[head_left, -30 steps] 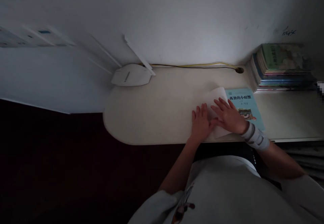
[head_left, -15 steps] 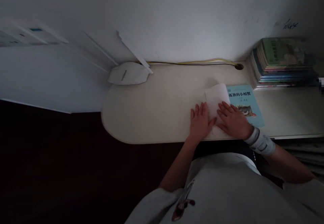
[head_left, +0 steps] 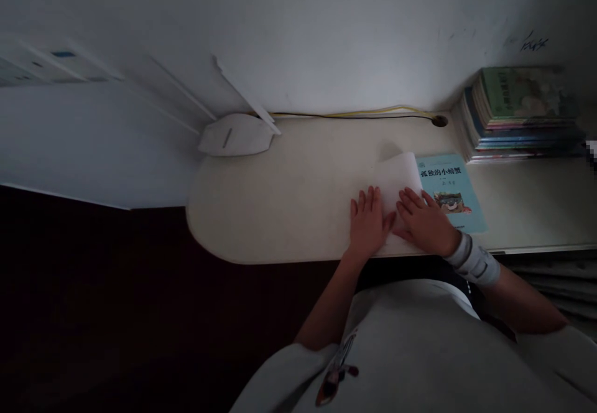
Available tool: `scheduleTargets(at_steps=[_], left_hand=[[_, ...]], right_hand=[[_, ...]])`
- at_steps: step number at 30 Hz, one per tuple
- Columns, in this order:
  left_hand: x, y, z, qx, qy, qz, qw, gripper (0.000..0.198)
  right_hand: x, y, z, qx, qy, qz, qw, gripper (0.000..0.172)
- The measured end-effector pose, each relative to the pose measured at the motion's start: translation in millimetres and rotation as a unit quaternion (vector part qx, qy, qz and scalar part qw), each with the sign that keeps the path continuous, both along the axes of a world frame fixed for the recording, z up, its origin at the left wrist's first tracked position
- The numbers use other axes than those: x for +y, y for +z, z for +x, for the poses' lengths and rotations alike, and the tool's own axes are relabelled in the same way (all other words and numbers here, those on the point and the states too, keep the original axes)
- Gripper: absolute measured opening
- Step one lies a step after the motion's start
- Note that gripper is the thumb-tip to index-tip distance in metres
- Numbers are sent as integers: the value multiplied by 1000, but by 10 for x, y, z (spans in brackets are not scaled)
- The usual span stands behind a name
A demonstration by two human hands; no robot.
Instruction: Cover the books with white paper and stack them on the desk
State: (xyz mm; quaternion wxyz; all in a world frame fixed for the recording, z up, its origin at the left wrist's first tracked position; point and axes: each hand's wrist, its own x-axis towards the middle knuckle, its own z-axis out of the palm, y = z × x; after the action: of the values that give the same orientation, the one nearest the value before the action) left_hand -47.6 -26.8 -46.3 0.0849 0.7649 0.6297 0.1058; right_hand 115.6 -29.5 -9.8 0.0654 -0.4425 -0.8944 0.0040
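A folded white sheet of paper [head_left: 396, 173] lies near the front edge of the desk. My left hand [head_left: 367, 223] rests flat along its left side, fingers stretched out and thumb over the sheet. From the right, my right hand [head_left: 425, 220] lies with straight fingers on the paper, its wrist in a grey band. The two thumbs are close together over the lower part of the sheet. A light blue book [head_left: 454, 180] with Chinese characters and a small picture on its cover sits beside the paper, partly behind my right hand.
A stack of books [head_left: 522, 114] stands at the back right. A white angular object with a slot [head_left: 237, 136] is at the back left. Yellow and black cables [head_left: 354, 115] run along the wall to a round hole [head_left: 439, 121]. The desk [head_left: 280, 214] has a rounded left end.
My right hand has slid slightly left across the paper, toward my left hand. The left hand has hardly moved, and the view has shifted a little.
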Motion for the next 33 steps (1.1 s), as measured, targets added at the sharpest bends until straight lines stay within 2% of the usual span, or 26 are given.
scheduleTargets(at_steps=[8,11,14,18,24,27,30,33], left_hand=[[8,-1,-14,7,-4,-8,1000,60],[2,-6,-16,-1,-10,-1,1000,59],[-7,-6,-8,-8,-9,15,1000,57],[-10,23,4,-6,-4,3,1000,58],[-10,42,10,4,-1,2,1000,58],[-10,33,12,9,-5,1,1000,58],[-8,35,13,15,-9,-4,1000,58],[-8,54,12,21,-5,-7,1000,58]], right_hand=[[-44,-72,-93,24,20,-6,999,59],[60,-43,-6,57,26,-21,998,57],[261,-25,98,94,-17,-20,995,53],[451,-134,93,92,-52,-38,994,53],[396,-298,-33,102,-62,-24,993,54],[454,-272,32,115,-44,-45,991,53],[632,-210,134,134,-22,-59,989,52],[823,-178,171,127,-30,-58,990,57]])
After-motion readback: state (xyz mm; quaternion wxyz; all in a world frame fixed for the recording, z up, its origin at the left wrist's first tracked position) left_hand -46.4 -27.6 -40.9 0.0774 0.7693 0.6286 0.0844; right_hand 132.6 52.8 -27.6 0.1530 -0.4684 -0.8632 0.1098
